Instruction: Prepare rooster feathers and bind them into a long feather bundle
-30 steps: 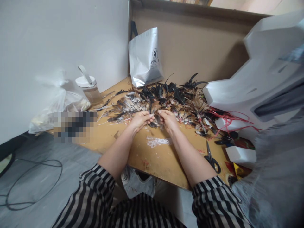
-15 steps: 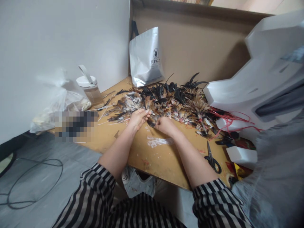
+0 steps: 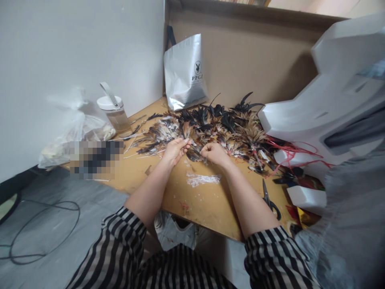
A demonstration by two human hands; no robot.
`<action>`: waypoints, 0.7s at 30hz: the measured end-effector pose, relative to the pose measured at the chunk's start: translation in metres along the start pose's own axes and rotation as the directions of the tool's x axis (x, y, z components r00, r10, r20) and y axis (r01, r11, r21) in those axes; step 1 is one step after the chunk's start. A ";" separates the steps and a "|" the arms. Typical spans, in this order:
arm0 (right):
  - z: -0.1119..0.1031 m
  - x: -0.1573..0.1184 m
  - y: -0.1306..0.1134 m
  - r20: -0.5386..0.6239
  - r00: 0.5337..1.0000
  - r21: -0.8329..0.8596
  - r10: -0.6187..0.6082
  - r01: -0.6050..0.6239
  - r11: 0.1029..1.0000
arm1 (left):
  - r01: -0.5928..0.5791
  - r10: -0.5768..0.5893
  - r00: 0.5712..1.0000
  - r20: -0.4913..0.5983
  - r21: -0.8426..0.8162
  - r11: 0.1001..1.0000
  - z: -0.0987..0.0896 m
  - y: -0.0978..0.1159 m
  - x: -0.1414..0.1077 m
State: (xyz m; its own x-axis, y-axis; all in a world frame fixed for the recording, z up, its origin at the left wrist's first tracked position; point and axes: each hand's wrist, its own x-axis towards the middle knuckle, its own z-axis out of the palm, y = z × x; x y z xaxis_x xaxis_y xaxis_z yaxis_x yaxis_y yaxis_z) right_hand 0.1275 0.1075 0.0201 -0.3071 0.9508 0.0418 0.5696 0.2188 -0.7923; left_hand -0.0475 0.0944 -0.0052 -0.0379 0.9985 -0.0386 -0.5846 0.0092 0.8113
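Note:
My left hand (image 3: pixel 177 151) is pinched on a feather (image 3: pixel 186 131) whose brown vane seems to rise above the fingertips. To its right, my right hand (image 3: pixel 215 154) is closed, thumb and fingertips together at the edge of a dark brown feather tuft (image 3: pixel 194 154). What sits inside that pinch is too small to make out. A small gap parts the two hands, and the tuft shows in it. Behind them spreads a pile of brown, black and white feathers (image 3: pixel 228 120), some bound in bunches with red ties.
Scissors (image 3: pixel 267 196) lie near the table's right edge, with red string (image 3: pixel 296 150) beyond. Clear plastic strips (image 3: pixel 203 180) lie before my hands. At the back stands a silver bag (image 3: pixel 184 76). A lidded bottle (image 3: pixel 113 112) and a plastic bag (image 3: pixel 81 132) are at left; white foam (image 3: pixel 327 88) borders the right.
My right hand has moved a little to the right and away from my left hand, uncovering more of the dark feather tuft. My left hand has stayed in place.

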 end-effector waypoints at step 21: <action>-0.004 0.001 0.005 0.117 0.993 -0.244 0.006 0.023 0.969 | 0.019 -0.019 1.000 -0.003 0.006 1.000 0.001 -0.002 -0.001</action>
State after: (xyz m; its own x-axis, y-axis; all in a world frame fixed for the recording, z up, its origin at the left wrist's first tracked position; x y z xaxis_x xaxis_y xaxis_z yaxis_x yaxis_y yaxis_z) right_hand 0.1333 0.1101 0.0186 -0.3912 0.9197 -0.0344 0.7311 0.2879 -0.6185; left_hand -0.0456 0.0932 -0.0058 -0.0293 0.9980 -0.0555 -0.5805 0.0282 0.8138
